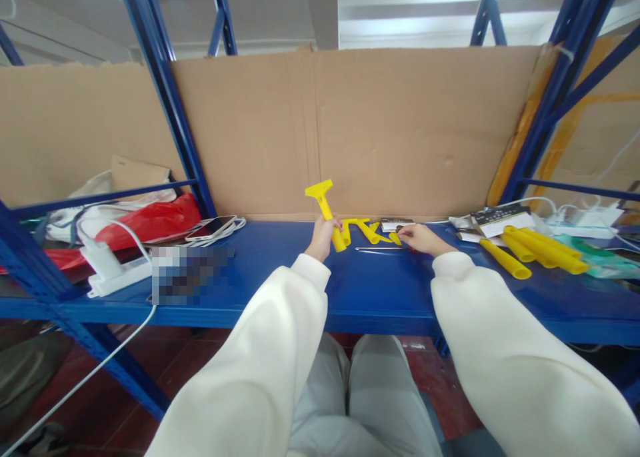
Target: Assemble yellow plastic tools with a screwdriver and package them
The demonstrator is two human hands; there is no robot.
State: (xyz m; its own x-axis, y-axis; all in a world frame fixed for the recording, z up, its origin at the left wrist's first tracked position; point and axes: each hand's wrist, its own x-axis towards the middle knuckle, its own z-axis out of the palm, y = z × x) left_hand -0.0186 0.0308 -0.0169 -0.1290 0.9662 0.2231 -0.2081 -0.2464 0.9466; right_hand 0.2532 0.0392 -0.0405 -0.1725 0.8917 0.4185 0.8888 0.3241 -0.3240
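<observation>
The left hand (321, 238) has its fingers wrapped around the handle of a yellow scraper (326, 210), its T-shaped head rising above them and the handle's end showing below. The right hand (424, 238) has its fingers drawn together at a small yellow piece (393, 238); I cannot tell whether they grip it. Thin metal rods (379, 250) lie just on the near side of that piece, between the two hands. More yellow parts (370, 233) rest on the blue tabletop (280, 277) just right of the left fingers. Well to the right of the right fingers lie yellow tubes (543, 249), with black-and-white boxes (507, 220) behind them. Well left of the left fingers are a white power strip (120, 277) and a red bag (153, 220). Beyond all the fingers stands a cardboard panel (390, 130).
</observation>
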